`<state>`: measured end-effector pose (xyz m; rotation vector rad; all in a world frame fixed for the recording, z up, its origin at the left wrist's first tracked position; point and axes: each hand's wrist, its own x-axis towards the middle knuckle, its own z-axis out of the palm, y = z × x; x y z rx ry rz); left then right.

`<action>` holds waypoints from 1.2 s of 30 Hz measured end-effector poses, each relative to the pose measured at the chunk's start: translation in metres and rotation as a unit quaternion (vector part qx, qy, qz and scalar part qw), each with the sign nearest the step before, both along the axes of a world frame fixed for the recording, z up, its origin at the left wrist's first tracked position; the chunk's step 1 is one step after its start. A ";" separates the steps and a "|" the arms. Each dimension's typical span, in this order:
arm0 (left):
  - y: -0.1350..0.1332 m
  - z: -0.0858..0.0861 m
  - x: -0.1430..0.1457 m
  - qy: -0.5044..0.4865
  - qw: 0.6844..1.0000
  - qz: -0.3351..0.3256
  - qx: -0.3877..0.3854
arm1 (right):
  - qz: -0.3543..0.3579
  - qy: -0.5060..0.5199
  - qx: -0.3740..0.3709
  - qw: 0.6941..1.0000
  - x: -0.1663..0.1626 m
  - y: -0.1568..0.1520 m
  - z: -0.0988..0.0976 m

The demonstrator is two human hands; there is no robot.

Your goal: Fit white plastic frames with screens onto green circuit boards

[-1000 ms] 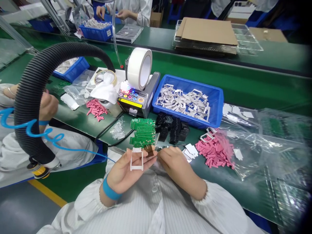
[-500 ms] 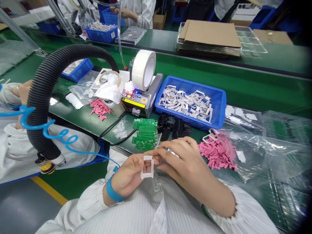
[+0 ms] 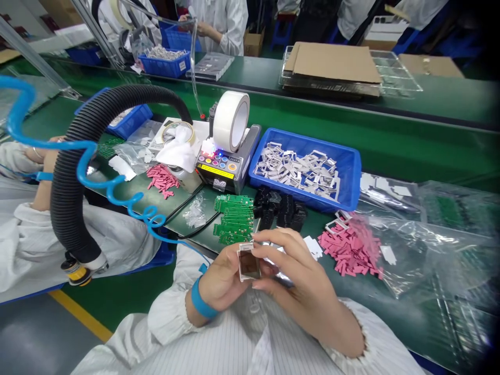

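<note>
A small white plastic frame (image 3: 241, 279) is held upright in front of my chest. A dark, brownish pane (image 3: 249, 263) fills its opening. My left hand (image 3: 221, 278), with a blue strap (image 3: 202, 299) at the wrist, grips the frame's left side between thumb and fingers. From the right, my right hand (image 3: 300, 281) pinches the frame's other side, fingertips at its upper edge and thumb lower down. Just beyond my hands lie green circuit boards (image 3: 234, 216) and black parts (image 3: 279, 205). White pieces (image 3: 313, 247) lie near my right knuckles.
A blue bin (image 3: 353, 179) of white frames stands behind, beside a tape dispenser (image 3: 222, 169). Pink strips (image 3: 349, 245) and plastic bags (image 3: 410, 250) lie at right. A black hose (image 3: 64, 192) and coiled blue cord (image 3: 113, 190) hang at left, near a co-worker's sleeve (image 3: 35, 224).
The frame's opening, see-through before, now shows a dark pane. Both hands have shifted a little, and my right fingers now close on the frame's right side. The blue cord has swung right.
</note>
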<state>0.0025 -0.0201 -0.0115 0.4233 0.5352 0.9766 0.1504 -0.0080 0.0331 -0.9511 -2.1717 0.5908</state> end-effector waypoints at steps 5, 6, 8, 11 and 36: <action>0.000 -0.003 -0.003 0.008 0.999 -0.012 0.046 | 0.029 0.020 -0.023 0.999 0.003 -0.001 -0.003; -0.001 -0.004 -0.003 0.006 0.999 -0.011 0.051 | 0.035 0.024 -0.026 0.999 0.004 0.000 -0.003; -0.002 -0.006 -0.003 0.006 0.998 -0.007 0.057 | 0.037 0.031 -0.030 0.998 0.005 0.001 -0.003; -0.003 -0.006 -0.003 0.010 0.997 -0.006 0.072 | 0.038 0.048 -0.041 0.997 0.005 0.003 -0.007; -0.002 -0.029 0.004 -0.084 0.993 -0.043 -0.064 | -0.309 -0.191 -0.069 0.929 0.110 0.003 -0.093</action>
